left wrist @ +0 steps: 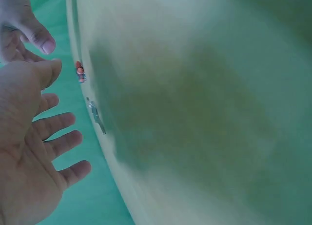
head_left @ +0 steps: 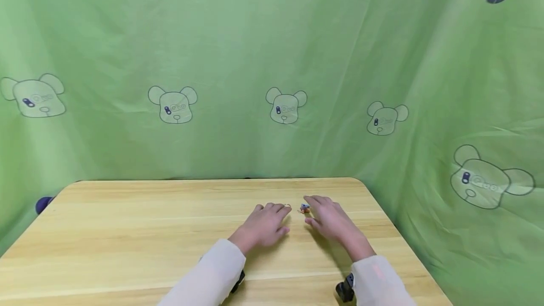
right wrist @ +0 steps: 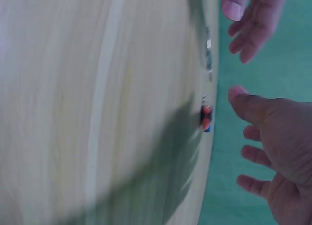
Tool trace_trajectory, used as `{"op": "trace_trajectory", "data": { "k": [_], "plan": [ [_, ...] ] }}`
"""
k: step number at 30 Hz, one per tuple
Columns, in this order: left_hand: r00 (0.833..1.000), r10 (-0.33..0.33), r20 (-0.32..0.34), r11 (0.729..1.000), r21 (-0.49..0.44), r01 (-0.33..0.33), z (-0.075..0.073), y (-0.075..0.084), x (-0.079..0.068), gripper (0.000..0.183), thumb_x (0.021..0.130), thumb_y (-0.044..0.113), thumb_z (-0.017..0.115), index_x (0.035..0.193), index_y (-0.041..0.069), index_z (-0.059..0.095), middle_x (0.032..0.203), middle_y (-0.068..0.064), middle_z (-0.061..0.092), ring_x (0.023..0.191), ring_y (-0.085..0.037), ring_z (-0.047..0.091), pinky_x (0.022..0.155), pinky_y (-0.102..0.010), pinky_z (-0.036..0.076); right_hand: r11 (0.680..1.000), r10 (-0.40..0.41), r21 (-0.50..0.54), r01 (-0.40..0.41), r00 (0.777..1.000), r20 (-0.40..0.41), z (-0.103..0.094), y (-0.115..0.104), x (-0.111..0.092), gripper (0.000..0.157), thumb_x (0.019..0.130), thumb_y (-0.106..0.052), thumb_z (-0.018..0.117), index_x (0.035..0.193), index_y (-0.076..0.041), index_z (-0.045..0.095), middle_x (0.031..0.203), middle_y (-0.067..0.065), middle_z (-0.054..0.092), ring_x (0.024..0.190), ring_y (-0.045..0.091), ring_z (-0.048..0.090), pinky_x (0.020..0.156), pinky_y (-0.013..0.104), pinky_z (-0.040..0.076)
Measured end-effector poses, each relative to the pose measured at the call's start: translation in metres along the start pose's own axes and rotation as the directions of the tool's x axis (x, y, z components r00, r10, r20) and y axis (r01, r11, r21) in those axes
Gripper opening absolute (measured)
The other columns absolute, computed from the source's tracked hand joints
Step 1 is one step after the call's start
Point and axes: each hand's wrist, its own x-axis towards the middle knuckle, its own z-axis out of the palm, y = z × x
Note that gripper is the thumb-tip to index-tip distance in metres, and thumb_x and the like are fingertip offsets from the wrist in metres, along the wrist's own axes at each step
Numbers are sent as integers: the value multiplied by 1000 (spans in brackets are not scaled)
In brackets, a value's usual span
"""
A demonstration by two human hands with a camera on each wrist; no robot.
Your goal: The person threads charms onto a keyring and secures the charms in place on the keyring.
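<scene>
A small red-and-blue figure (head_left: 304,208), with a short chain at one end, lies on the wooden table between both hands. Beside it is a slim metal piece (left wrist: 95,115), like a keychain clasp; whether the two are joined I cannot tell. My left hand (head_left: 265,225) hovers above the table just left of the metal piece, its fingers spread and loosely bent, holding nothing. On the other side, my right hand (head_left: 329,218) hangs close to the figure with fingers apart and nothing in its grasp. In the right wrist view the figure (right wrist: 206,117) sits below the right thumb.
The pale wooden table (head_left: 127,230) has rounded far corners. Behind it and to the right hangs a green curtain (head_left: 229,51) printed with bear heads. Dark devices (head_left: 346,289) are strapped under both light sleeves (head_left: 212,273).
</scene>
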Motion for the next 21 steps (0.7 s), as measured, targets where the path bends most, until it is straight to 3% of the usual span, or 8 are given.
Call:
{"op": "trace_trajectory", "data": {
  "k": [11, 21],
  "plan": [
    [997, -70, 40, 997, -33, 71, 11, -7, 37, 53, 104, 39, 59, 150, 15, 50, 149, -6, 53, 135, -26, 51, 107, -52, 46, 994, -106, 2, 107, 993, 51, 15, 14, 22, 31, 94, -15, 75, 124, -10, 71, 124, 13, 68, 114, 36, 62, 89, 58, 54],
    [992, -124, 20, 983, -133, 126, 14, -13, 52, 44, 101, 32, 65, 142, 16, 59, 139, -4, 61, 126, -25, 56, 105, -51, 47, 992, -126, 24, 125, 992, 28, 25, 20, 34, 18, 93, -11, 75, 111, -12, 76, 116, 10, 70, 103, 32, 65, 84, 52, 56]
  ]
}}
